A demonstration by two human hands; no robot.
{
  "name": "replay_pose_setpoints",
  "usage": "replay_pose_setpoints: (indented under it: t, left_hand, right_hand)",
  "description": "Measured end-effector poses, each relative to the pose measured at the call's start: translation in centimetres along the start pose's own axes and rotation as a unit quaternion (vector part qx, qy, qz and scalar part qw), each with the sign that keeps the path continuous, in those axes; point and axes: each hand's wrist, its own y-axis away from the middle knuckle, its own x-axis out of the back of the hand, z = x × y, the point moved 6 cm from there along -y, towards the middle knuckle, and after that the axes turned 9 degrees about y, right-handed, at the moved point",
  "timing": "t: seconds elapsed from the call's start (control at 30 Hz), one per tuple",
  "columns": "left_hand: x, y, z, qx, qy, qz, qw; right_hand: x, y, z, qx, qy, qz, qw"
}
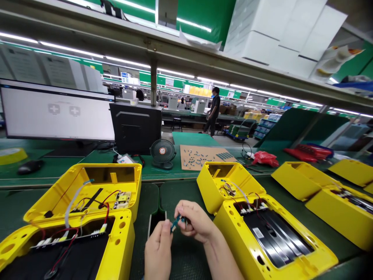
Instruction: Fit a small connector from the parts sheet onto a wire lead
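Note:
Between my two hands is a small blue-green circuit board [175, 224]. My left hand [161, 237] pinches its lower left end between thumb and fingers. On its other side my right hand [194, 219] is closed around the upper right part, with a small dark piece showing by the fingers. To the left sits an open yellow case [116, 252] with wires, a ribbon cable and a black inner plate. Another open yellow case [262, 237] stands to the right of my right hand, holding a shiny black panel and wiring.
A brown board [186, 163] with several small circuit boards lies behind, next to a black fan [163, 153]. A monitor [58, 112] stands back left. More yellow cases [340, 214] line the right. An overhead shelf [186, 60] crosses above. A person [215, 109] stands far off.

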Motion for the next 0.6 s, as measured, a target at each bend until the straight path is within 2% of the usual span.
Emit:
replay_pose_setpoints:
  t: [0.37,0.5,0.6]
  left_hand:
    - [-0.2,0.3,-0.7,0.005,0.024,-0.042,0.999]
    - [0.0,0.2,-0.7,0.004,0.038,-0.008,0.999]
    - [0.5,0.0,-0.6,0.002,0.054,0.036,0.998]
  right_hand:
    - [-1.1,-0.2,0.1,0.026,-0.095,-0.060,0.993]
    - [-0.2,-0.5,-0.1,0.037,-0.131,-0.021,0.990]
    - [0.6,-0.6,-0.1,0.035,-0.112,0.020,0.993]
